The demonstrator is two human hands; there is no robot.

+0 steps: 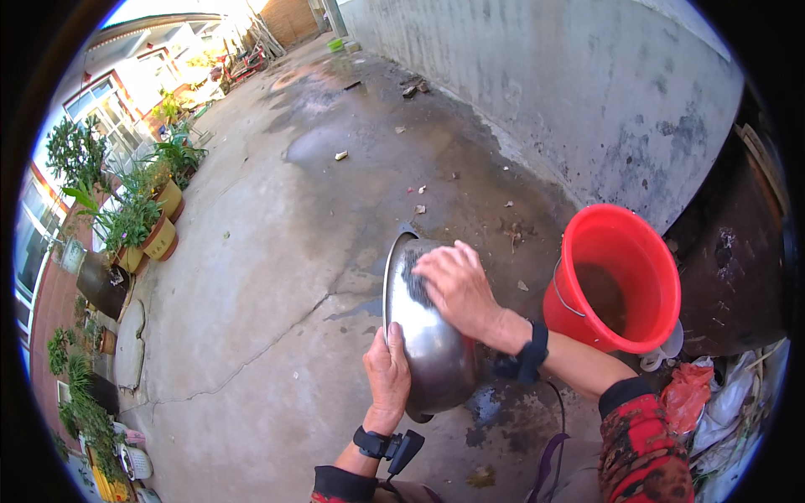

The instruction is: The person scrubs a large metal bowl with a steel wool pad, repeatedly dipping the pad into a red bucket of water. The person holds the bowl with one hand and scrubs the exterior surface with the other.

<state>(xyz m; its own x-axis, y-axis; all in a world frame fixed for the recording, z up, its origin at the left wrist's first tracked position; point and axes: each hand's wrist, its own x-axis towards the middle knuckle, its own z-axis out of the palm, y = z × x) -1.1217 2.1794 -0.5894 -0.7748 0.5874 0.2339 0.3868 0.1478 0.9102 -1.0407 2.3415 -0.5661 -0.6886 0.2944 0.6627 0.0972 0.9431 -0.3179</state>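
Observation:
A shiny stainless steel basin point(437, 352) is tipped on its side in front of me, its rim to the left. My left hand point(388, 371) grips that rim, with the thumb on the outer wall. On the upper part of the wall, my right hand point(456, 286) presses a dark grey scouring pad point(415, 280), probably steel wool, under its fingers. Part of the pad is hidden by the hand. To the right of my right forearm stands a red plastic bucket point(569, 298) with a wire handle and murky brown water inside.
A stained grey wall point(541, 82) runs along the right, with a large dark vat point(723, 283) beside the bucket. Plastic bags point(685, 393) lie at lower right. Potted plants point(160, 239) line the left. Wet concrete point(440, 144) stretches ahead, scattered with debris.

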